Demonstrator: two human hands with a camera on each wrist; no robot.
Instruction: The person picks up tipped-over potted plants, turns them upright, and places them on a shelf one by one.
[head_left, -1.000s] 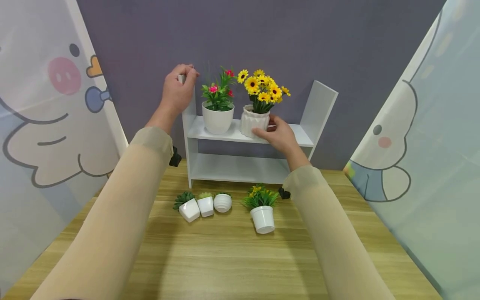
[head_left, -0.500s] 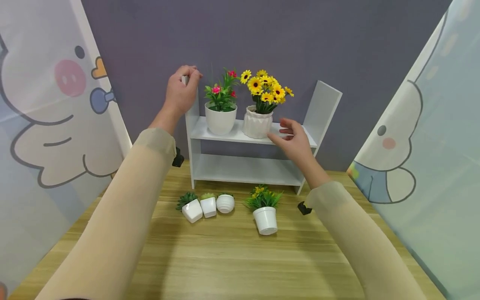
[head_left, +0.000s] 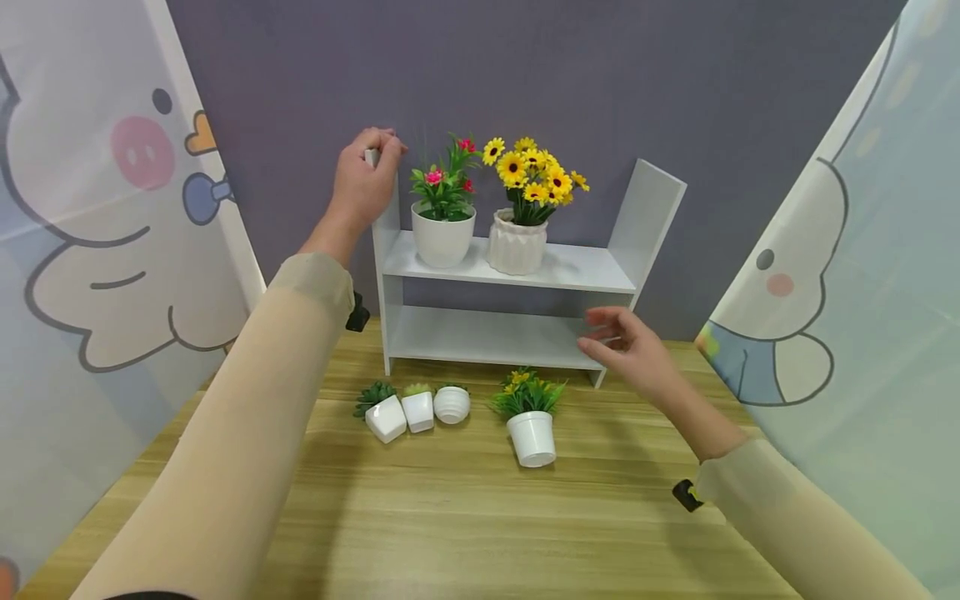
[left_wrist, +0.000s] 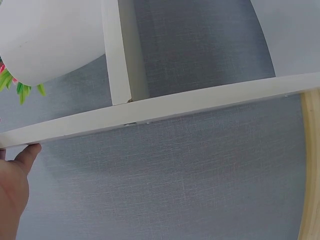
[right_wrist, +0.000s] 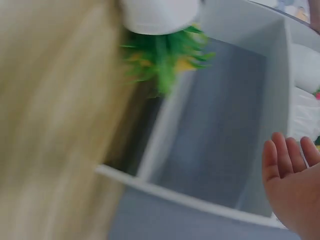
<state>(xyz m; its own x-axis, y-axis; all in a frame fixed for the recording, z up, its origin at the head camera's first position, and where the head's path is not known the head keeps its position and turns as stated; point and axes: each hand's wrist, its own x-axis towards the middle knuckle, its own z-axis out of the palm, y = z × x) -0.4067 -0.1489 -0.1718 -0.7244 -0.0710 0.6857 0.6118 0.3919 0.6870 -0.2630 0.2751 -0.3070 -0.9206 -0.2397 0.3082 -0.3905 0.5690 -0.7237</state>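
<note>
My right hand [head_left: 637, 354] is now off the sunflower pot [head_left: 517, 247]: a second ago its thumb and fingers were against the pot's side, and now it hangs right of the frame's centre, lower down, fingers loosely bent, thumb apart, nothing in it. My left hand [head_left: 360, 183], upper left of centre, has stayed where it was, fingers curled over the top of the side panel of the white shelf [head_left: 588, 265] (a steadying hold, I'd guess).

The sunflower pot stands upright on the upper board, near the middle of the frame, touched by neither hand. Just to its left, and apart from it, stands the red-flowered pot [head_left: 443, 239], also upright. I take the sunflower pot to be settled, which leaves my right hand free; the bare stretch of board to its right looks like usable room.

Further out, below the shelf, the yellow-flowered plant [head_left: 533, 437] lies on its side on the wooden table [head_left: 450, 525], and three small succulents [head_left: 417, 412] lie in a row left of it. Those four are not yet up.
</note>
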